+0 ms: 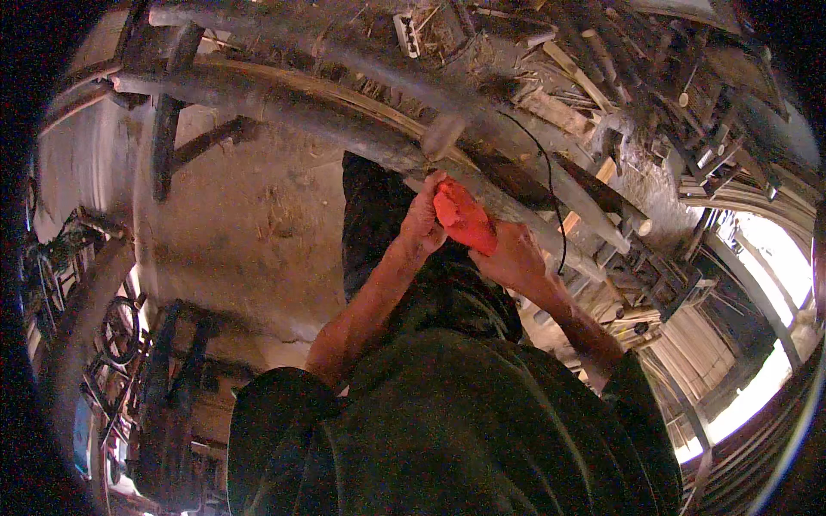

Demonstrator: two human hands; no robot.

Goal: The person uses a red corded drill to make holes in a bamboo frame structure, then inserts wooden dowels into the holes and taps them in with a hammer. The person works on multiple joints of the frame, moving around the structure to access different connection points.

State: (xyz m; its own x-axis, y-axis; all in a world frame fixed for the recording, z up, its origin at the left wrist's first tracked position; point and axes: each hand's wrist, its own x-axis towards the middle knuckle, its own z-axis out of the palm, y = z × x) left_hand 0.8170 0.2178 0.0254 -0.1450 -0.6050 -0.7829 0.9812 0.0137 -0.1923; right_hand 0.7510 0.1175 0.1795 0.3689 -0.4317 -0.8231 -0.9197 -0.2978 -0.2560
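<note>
A bright red-orange tapered object lies between my two hands in front of my body. Its surface looks uneven, and I cannot make out its kind. My left hand is closed at its upper left end, with the thumb side against it. Around its lower right end wraps my right hand, knuckles up, hiding that part. Just beyond the hands runs a long, round grey pole. A short brown wooden piece stands out from it, close above my left fingertips.
A black cable hangs over the poles to the right. Scrap wood litters the ground at the far right, near a stack of pale slats. At left, a dark wooden post supports the poles; a bicycle wheel shows lower down.
</note>
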